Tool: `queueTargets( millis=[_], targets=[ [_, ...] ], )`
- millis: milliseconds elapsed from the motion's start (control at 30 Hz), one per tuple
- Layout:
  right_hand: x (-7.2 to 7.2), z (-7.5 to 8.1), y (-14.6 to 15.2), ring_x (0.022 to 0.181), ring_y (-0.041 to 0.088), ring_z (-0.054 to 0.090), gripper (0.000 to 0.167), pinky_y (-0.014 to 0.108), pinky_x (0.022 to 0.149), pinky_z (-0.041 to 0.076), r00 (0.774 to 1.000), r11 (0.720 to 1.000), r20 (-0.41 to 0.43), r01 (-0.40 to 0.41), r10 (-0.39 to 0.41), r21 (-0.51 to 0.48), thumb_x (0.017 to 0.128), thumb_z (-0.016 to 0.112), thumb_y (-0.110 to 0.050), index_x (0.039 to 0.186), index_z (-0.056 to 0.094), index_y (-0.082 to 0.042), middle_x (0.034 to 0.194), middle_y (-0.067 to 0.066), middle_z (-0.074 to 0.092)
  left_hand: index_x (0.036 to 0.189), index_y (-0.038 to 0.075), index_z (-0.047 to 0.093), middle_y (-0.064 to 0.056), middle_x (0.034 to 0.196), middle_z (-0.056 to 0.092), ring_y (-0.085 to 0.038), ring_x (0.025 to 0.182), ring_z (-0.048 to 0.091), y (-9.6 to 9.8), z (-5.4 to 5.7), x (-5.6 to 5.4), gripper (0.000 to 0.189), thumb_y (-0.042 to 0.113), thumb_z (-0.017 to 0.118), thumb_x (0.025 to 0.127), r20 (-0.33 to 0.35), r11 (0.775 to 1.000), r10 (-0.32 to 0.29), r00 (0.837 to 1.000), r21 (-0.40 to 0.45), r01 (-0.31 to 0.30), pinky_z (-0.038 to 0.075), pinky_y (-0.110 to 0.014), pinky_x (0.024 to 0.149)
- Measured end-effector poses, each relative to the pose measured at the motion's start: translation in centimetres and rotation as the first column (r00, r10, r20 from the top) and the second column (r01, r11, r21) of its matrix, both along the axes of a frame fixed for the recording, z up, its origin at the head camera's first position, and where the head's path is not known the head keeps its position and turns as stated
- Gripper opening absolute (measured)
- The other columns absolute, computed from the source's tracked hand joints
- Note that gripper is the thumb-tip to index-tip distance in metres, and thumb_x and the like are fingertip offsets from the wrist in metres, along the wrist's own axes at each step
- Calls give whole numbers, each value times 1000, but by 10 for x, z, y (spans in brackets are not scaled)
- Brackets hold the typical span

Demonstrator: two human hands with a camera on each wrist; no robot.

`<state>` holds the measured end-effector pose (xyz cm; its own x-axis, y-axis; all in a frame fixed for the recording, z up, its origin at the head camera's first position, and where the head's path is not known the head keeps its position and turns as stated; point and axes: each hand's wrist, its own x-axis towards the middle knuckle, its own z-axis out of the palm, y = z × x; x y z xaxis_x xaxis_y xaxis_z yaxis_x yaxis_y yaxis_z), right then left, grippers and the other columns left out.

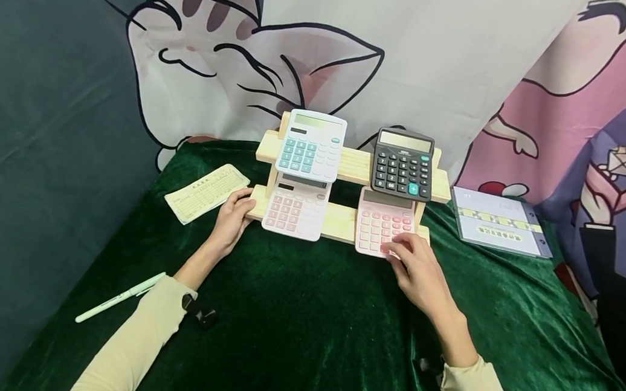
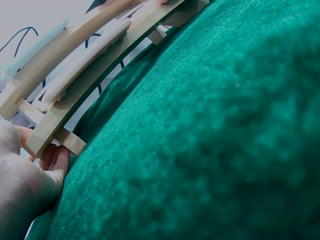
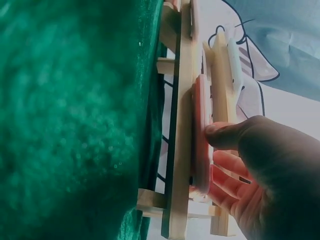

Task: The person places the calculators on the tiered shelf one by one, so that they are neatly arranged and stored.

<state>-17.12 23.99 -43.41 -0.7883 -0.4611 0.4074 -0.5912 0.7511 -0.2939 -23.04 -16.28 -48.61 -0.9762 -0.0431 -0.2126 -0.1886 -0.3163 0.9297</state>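
A light wooden rack (image 1: 341, 220) holds calculators on two rails. My left hand (image 1: 231, 220) grips the left end of its lower rail; in the left wrist view the thumb and fingers lie around the wood. A pink calculator (image 1: 372, 222) leans on the lower rail at right. My right hand (image 1: 419, 269) touches its lower right part with loosely bent fingers; in the right wrist view the thumb rests on the pink calculator (image 3: 202, 135). A pale pink calculator (image 1: 295, 212) sits at lower left, a white-and-blue one (image 1: 311, 144) above it, a black one (image 1: 402, 164) at upper right.
A pad of printed slips (image 1: 206, 193) lies left of the rack, and a pale green pen (image 1: 120, 298) nearer on the left. A grey-white notebook (image 1: 499, 223) is at right. Green velvet cloth (image 1: 303, 340) covers the table; a cartoon-print curtain (image 1: 421, 51) hangs behind.
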Motion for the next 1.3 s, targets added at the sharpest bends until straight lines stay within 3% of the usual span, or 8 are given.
queueTargets(
  millis=[367,767,1000,1300],
  targets=[
    [-2,-2,-3,104,29,53,21,45,91,40,998,999,-46,-37,37,-11,87,76,-7,108,72,-9,111,10,61,150,9,32,-6,131,47,-16,119,51,1,0,-1,47,13,46,105,-13,1000,0,1000,12,0,50,-18,89],
    [0,1,5,105,28,53,17,48,89,40,999,1000,32,-2,2,13,86,76,-12,102,72,-13,109,7,61,150,7,31,-5,129,49,-16,119,52,1,-1,1,48,13,47,105,-23,1000,-2,1000,8,2,50,-18,89],
    [-1,0,1,107,30,53,19,49,92,40,1000,1000,4,-26,26,12,85,78,-10,104,72,-11,111,10,61,150,8,31,-4,128,49,-15,118,52,-1,0,2,48,14,47,105,-21,1000,1,1000,2,-1,50,-18,89],
    [0,3,1,97,25,53,19,43,83,42,1000,999,20,-21,20,40,86,77,-13,105,72,-13,104,5,60,151,7,31,-5,129,48,-16,119,52,0,1,2,49,13,48,105,-27,1000,-3,1000,12,4,50,-18,89]
  ],
)
